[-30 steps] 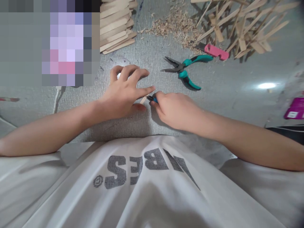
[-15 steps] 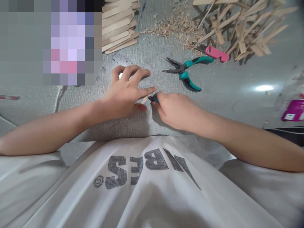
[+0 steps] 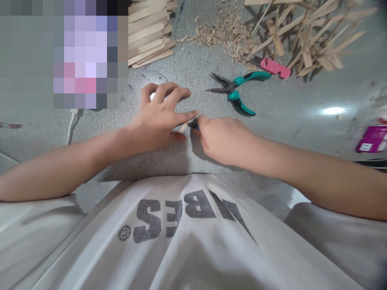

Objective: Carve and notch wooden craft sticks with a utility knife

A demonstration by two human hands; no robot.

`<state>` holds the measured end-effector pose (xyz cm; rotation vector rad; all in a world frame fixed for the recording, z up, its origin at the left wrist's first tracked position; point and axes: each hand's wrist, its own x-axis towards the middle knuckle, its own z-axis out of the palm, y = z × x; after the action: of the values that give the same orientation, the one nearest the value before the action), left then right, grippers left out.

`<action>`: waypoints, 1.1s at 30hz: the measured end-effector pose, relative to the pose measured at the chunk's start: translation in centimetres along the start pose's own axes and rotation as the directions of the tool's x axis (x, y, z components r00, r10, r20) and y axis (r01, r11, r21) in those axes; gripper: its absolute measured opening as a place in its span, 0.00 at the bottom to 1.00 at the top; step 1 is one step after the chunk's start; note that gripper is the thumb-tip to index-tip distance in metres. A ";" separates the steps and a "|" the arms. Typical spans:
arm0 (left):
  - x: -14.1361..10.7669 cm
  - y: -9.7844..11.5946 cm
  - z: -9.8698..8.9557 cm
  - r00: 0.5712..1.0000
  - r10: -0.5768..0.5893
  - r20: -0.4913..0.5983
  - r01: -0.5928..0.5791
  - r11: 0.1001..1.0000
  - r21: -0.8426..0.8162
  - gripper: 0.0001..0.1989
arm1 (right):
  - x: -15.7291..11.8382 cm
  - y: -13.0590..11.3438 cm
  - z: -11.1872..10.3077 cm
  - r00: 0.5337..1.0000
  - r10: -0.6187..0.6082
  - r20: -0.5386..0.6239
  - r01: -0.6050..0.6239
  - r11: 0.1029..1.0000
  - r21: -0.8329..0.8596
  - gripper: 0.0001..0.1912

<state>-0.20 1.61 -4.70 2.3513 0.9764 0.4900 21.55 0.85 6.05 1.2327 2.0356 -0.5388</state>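
My right hand (image 3: pixel 222 139) is closed around a small blue-handled tool (image 3: pixel 193 124) with a dark metal tip; most of it is hidden in the fist. The tip touches or nearly touches the end of a thin, pale wooden stick (image 3: pixel 183 127). That stick comes out between the thumb and index finger of my left hand (image 3: pixel 160 121), which hold it low over the table. The other left fingers are spread and bent, and a small white object (image 3: pixel 152 96) shows beneath them. Teal-handled needle-nose pliers (image 3: pixel 231 88) lie spread beyond my right hand.
Flat wooden sticks (image 3: pixel 148 36) are stacked at the back. Wood shavings (image 3: pixel 222 34) lie beside a pink-handled knife (image 3: pixel 275 67) and a loose heap of wooden pieces (image 3: pixel 308 36). A purple packet (image 3: pixel 373 139) is at the right; a white cable (image 3: pixel 71 125) runs at the left.
The view has shifted very slightly. Both hands, the stick and the blue-handled tool keep nearly the same positions.
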 end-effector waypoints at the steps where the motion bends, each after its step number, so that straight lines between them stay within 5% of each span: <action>1: 0.0 -0.1 0.0 1.000 0.007 0.001 -0.007 1.000 0.004 0.28 | 0.1 0.0 -0.2 1.000 -0.003 0.011 0.003 1.000 -0.009 0.23; 10: 0.2 -0.2 0.0 1.000 0.017 0.019 -0.018 0.999 0.036 0.26 | 1.0 -0.1 -2.5 0.993 -0.014 0.115 0.023 0.996 -0.082 0.25; 26: 0.2 0.0 -0.1 0.999 -0.034 0.014 0.033 0.998 0.052 0.29 | 2.6 2.3 -2.8 0.978 -0.108 0.181 0.089 0.990 0.109 0.27; 33: 0.2 0.5 -0.7 0.998 -0.061 0.029 0.059 0.996 0.060 0.28 | 1.9 1.9 -1.7 0.991 0.076 -0.113 -0.079 0.997 -0.020 0.35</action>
<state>-0.16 1.67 -3.81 2.3664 1.0573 0.4053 22.10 4.00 5.86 1.3483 2.0705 -0.4156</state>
